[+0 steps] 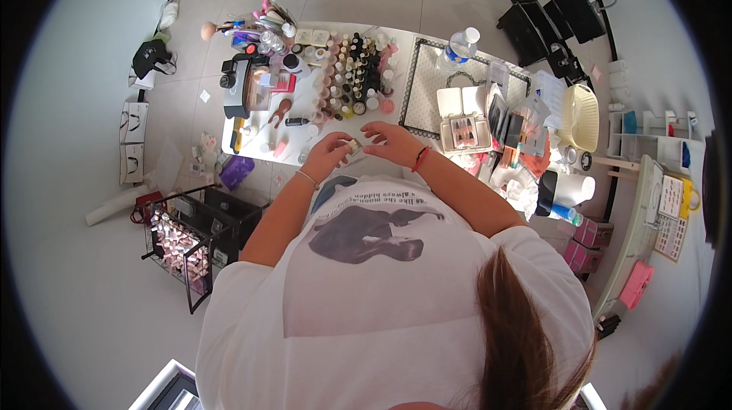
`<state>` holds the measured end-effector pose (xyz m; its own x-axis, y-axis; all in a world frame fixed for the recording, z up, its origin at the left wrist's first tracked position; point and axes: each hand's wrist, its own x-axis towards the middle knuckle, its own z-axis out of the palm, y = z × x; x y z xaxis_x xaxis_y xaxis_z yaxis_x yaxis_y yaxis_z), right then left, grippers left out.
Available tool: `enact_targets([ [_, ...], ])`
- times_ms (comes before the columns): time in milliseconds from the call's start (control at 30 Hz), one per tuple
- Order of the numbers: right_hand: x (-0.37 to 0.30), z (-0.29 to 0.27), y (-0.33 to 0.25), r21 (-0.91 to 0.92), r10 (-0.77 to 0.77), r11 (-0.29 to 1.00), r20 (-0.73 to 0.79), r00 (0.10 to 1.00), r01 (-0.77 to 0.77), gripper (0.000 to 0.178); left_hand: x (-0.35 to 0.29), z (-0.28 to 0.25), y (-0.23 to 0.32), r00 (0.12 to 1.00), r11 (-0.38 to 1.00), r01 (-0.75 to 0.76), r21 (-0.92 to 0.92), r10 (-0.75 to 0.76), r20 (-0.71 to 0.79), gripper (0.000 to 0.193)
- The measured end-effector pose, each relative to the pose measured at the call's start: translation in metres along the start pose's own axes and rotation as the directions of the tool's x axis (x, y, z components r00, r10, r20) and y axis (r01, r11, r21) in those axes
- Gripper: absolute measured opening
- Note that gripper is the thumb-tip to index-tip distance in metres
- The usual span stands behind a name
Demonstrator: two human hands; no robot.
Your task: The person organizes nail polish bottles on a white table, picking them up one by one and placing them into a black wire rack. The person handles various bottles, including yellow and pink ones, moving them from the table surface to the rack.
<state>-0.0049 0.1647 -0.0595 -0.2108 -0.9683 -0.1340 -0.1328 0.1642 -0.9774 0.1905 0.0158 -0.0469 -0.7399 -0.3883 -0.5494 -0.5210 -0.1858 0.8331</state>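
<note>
My left hand (329, 154) is at the near edge of the table, closed around a small bottle or jar with a gold-coloured part (353, 146). Its exact kind is too small to make out. Just to its right hovers my right hand (392, 143), fingers curved and apart, with nothing visible in them. Beyond both hands stand rows of small nail polish bottles (357, 67), some dark, some pink. A small dark bottle (296, 122) lies on the white table left of them, near a brown hand-shaped tool (280, 111).
Brushes in a holder (274, 17) and a black device (235, 82) crowd the table's left. On the right are a lace-edged mat (419, 94), a clear water bottle (461, 48), an opened cream case (463, 120) and a yellow basket (579, 116). A black cart (200, 235) stands lower left.
</note>
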Motion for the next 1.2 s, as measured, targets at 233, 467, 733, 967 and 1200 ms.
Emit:
enact_targets([
  [233,0.005,-0.005,-0.002,0.362,0.225,0.892,0.164,0.96,-0.271,0.042,-0.003,0.008,0.01,0.997,0.991,-0.07,-0.112,0.075,0.034,0.037],
  [467,0.001,-0.043,0.035,0.043,0.225,0.973,-0.358,0.906,-0.225,0.042,-0.006,-0.034,-0.036,0.917,0.885,-0.045,0.464,0.221,-0.333,0.039],
  [733,-0.001,-0.061,0.035,-0.554,-0.11,0.822,-0.382,0.918,-0.133,0.022,0.004,-0.062,-0.046,0.838,0.72,0.13,0.681,0.287,-0.463,0.051],
  [967,-0.002,-0.047,0.032,-0.839,-0.051,0.522,-0.211,0.976,-0.154,0.016,0.016,-0.053,-0.043,0.842,0.575,0.095,0.813,0.389,-0.374,0.058],
  [1200,-0.007,-0.029,0.032,-0.87,-0.001,0.464,-0.189,0.982,-0.167,0.018,0.023,-0.049,-0.04,0.879,0.582,0.136,0.802,0.303,-0.368,0.048],
])
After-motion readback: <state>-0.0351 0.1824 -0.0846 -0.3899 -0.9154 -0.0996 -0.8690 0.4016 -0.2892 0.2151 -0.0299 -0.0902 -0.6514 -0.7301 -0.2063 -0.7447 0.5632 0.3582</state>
